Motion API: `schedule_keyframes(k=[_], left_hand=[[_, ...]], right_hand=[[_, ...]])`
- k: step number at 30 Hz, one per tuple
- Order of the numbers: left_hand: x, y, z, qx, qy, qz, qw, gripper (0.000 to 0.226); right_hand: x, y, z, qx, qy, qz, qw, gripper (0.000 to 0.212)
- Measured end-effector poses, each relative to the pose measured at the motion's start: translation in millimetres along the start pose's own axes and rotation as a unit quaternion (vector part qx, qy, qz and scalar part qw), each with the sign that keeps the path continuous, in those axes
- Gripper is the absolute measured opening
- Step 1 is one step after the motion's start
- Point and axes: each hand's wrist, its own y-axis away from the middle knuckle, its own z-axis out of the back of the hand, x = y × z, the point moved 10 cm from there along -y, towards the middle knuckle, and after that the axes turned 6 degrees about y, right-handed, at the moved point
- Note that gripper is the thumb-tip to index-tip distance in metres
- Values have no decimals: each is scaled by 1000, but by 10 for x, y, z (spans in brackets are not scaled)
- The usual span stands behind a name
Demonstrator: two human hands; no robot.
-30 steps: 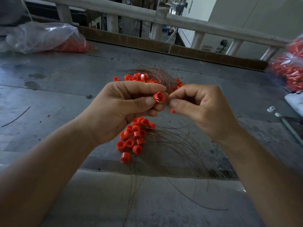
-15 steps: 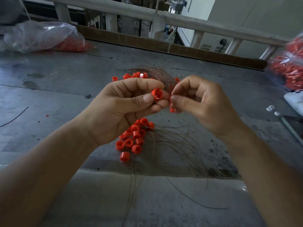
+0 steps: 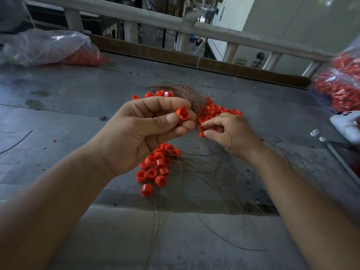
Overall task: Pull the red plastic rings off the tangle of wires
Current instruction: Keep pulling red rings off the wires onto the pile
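Note:
My left hand (image 3: 140, 131) pinches one red ring (image 3: 182, 114) between thumb and fingers, held above the table. My right hand (image 3: 229, 131) has dropped to the table beside a heap of red rings (image 3: 218, 112) still on the wire tangle (image 3: 187, 94); its thumb and forefinger pinch at a ring (image 3: 201, 131) there. A thin wire runs across the back of that hand. A pile of loose red rings (image 3: 155, 166) lies below my left hand. Loose copper wires (image 3: 210, 172) fan out toward the front edge.
The grey metal table (image 3: 68, 94) carries a clear bag of red rings (image 3: 46, 47) at the back left and another bag of red parts (image 3: 342, 84) at the right. A white device (image 3: 344, 125) lies at the right edge. A rail (image 3: 155, 22) runs behind.
My right hand has left the ring in my left hand and moved down and right to the ringed wires on the table. My left hand still holds its ring.

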Motion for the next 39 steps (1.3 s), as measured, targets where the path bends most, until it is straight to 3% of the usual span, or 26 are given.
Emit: schedule_keyframes(k=[6, 9, 13, 17, 25, 31, 33, 39], left_hand=[[16, -5, 11, -5, -5, 4, 1000, 24], [25, -8, 27, -12, -14, 6, 1000, 24], [24, -13, 50, -17, -28, 10, 999, 23], [62, -15, 69, -30, -49, 20, 998, 25], [66, -15, 86, -44, -85, 18, 995, 25], [54, -22, 115, -67, -98, 15, 993, 20], [55, -20, 111, -71, -107, 15, 992, 20], [42, -13, 140, -92, -139, 8, 986, 22]], right_hand=[[23, -9, -119, 30, 20, 19, 999, 12], [-3, -7, -39, 9, 2, 11, 1000, 13], [-242, 39, 336, -88, -190, -86, 974, 17], [-96, 124, 587, -139, -283, -49, 948, 29], [379, 197, 392, -44, -398, 13, 916, 24], [508, 221, 305, -12, -421, 31, 907, 20], [540, 228, 286, -5, -433, 35, 901, 9], [638, 256, 260, -12, -375, 69, 924, 17]])
